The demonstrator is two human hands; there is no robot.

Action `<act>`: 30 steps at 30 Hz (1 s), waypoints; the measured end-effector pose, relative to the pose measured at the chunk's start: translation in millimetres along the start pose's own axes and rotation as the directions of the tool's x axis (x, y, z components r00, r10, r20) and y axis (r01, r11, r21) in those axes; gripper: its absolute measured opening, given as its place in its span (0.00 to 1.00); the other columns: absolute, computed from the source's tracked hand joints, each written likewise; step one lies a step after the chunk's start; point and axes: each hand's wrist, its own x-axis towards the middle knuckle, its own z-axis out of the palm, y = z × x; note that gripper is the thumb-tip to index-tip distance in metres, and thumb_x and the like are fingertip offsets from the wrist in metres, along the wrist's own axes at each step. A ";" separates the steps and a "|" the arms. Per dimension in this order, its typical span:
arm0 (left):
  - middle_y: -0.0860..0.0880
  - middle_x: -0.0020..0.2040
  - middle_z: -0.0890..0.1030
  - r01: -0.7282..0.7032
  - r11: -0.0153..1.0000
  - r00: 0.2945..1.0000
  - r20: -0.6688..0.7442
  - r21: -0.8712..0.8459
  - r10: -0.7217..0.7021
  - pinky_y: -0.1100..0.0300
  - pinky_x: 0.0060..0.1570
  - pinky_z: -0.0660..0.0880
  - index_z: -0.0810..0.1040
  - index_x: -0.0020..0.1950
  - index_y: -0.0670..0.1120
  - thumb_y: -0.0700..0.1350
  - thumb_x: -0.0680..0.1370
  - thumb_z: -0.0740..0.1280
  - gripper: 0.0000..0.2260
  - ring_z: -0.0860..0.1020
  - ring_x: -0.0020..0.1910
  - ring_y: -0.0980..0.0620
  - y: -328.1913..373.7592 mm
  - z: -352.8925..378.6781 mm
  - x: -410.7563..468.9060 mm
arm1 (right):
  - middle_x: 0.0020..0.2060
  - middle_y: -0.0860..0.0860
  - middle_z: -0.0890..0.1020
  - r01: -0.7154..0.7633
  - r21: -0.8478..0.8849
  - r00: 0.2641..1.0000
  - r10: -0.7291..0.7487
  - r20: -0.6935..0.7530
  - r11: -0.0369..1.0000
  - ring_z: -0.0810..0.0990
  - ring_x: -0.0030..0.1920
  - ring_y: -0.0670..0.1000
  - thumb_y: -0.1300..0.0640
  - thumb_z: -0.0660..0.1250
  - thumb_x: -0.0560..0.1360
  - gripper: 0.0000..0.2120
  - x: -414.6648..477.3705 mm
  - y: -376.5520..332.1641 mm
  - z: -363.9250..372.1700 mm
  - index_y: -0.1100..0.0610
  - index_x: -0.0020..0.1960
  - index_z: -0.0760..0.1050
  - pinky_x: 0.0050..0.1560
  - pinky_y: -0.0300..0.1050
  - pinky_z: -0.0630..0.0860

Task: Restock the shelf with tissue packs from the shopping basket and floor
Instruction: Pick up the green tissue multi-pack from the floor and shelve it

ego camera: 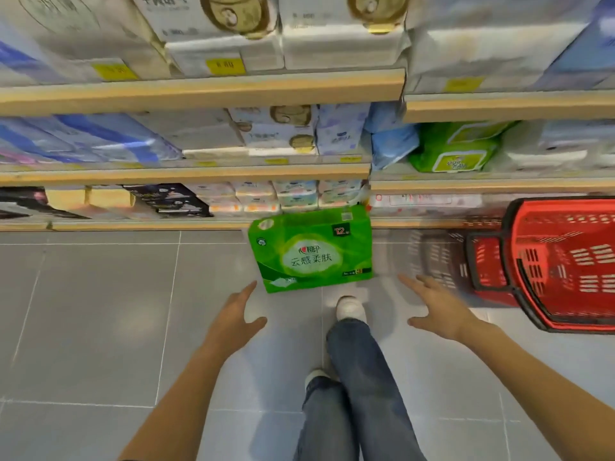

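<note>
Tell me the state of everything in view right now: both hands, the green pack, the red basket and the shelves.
Green tissue pack: upright on the floor before the bottom shelf, held by neither hand.
Left hand: open, fingers straight, just short of the pack.
Right hand: open, fingers spread, apart from the pack.
Red basket: on the floor right of the pack, no pack visible inside.
Shelves: stocked with packs.

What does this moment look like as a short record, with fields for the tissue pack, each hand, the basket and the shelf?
tissue pack: green tissue pack, upright at the foot of the lowest shelf, held by neither hand
left hand: left hand open, fingers straight, just below the pack's lower left corner, not touching
right hand: right hand open, fingers spread, apart from the pack on its right
basket: red basket, right of the pack, blurred
shelf: stocked with packs on every level
</note>
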 end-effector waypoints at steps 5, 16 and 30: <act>0.40 0.72 0.61 0.003 1.000 0.999 -0.050 0.019 -0.002 0.52 0.62 0.68 0.52 0.76 0.53 0.47 0.74 0.69 0.36 0.67 0.68 0.41 -55.8 70.6 111.3 | 0.73 0.60 0.57 -0.003 -0.012 1.000 0.003 -0.009 1.000 0.59 0.72 0.60 0.54 0.70 0.70 0.44 125.5 35.9 62.2 0.45 0.74 0.44 0.67 0.52 0.64; 0.40 0.77 0.45 -0.054 0.998 0.974 -0.217 0.026 0.058 0.42 0.64 0.68 0.42 0.72 0.61 0.58 0.61 0.75 0.51 0.56 0.74 0.39 -173.0 184.1 289.8 | 0.74 0.57 0.43 0.172 0.131 0.963 -0.139 -0.229 0.976 0.49 0.75 0.58 0.55 0.76 0.65 0.55 316.5 118.0 192.8 0.33 0.69 0.35 0.69 0.52 0.61; 0.35 0.73 0.60 -0.241 0.971 0.887 -0.405 0.006 0.223 0.42 0.61 0.68 0.36 0.67 0.73 0.55 0.55 0.75 0.57 0.64 0.69 0.35 -201.9 212.6 342.6 | 0.70 0.57 0.51 0.324 0.084 0.833 -0.242 -0.497 0.942 0.52 0.67 0.49 0.56 0.79 0.58 0.63 371.8 140.6 239.4 0.30 0.67 0.33 0.66 0.49 0.54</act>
